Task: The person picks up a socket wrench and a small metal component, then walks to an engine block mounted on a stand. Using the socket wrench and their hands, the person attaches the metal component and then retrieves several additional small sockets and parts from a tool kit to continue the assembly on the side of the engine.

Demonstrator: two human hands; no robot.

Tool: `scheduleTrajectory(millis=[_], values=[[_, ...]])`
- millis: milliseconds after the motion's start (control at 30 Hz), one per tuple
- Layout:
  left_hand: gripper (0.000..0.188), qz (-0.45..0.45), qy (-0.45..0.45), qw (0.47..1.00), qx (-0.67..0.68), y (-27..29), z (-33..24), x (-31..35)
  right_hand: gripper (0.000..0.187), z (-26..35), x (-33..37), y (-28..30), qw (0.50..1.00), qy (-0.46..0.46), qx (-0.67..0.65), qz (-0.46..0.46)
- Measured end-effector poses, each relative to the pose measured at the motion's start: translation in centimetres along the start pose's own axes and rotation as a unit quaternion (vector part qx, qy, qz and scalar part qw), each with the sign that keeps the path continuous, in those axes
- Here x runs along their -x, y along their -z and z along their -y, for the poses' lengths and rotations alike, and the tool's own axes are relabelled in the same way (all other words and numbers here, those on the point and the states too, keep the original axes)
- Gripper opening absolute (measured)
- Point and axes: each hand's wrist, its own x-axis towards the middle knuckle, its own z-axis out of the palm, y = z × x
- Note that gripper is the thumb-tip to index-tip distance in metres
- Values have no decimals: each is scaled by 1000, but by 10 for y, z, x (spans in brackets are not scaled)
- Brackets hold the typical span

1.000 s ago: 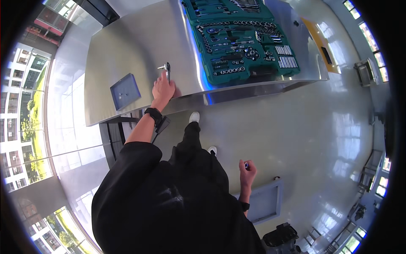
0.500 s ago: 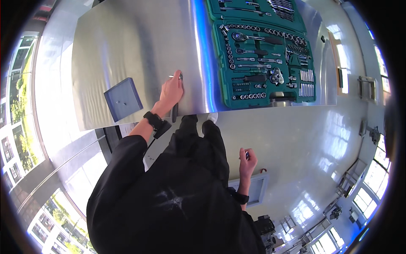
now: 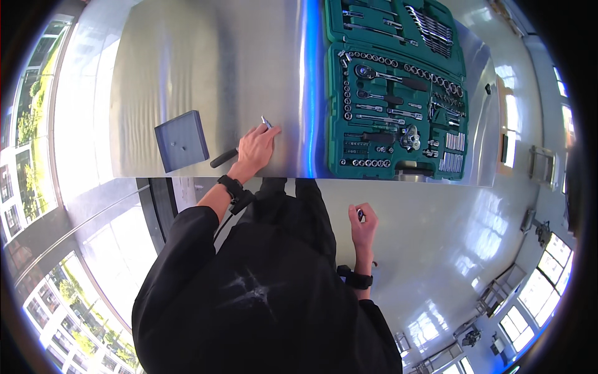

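Observation:
My left hand [image 3: 255, 149] rests at the steel tabletop's near side, closed around a ratchet wrench [image 3: 223, 158]. Its dark handle sticks out to the lower left, and a shiny metal end [image 3: 266, 122] shows past my fingers; my palm hides the middle. My right hand [image 3: 363, 223] is held in a fist off the table's near edge, to the right. Between its thumb and fingers shows the end of a small shiny metal piece [image 3: 360, 215], perhaps a socket; the rest is covered. Left of my left hand lies a shallow blue-grey tray [image 3: 189, 132] with two small metal parts [image 3: 182, 148] in it.
An open green tool case [image 3: 334, 124] takes up the table's right part, with sockets, ratchets and wrenches in its slots. A small black object [image 3: 488, 89] lies near the right edge. The steel table [image 3: 261, 56] ends just before my body.
The ratchet wrench in my left hand has turned, its handle swinging from pointing at me to the lower left. My right hand stays closed, slightly higher in view. The whole view has shifted.

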Motion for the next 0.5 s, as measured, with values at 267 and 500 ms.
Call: scheduleTrajectory(millis=[267,500], values=[[23,-6,122,970,210,18,16,-9,29,2,-20,0,1000,11,-2,15],[27,35,100,984,141,27,30,-10,29,11,-5,-10,1000,-2,8,-1]])
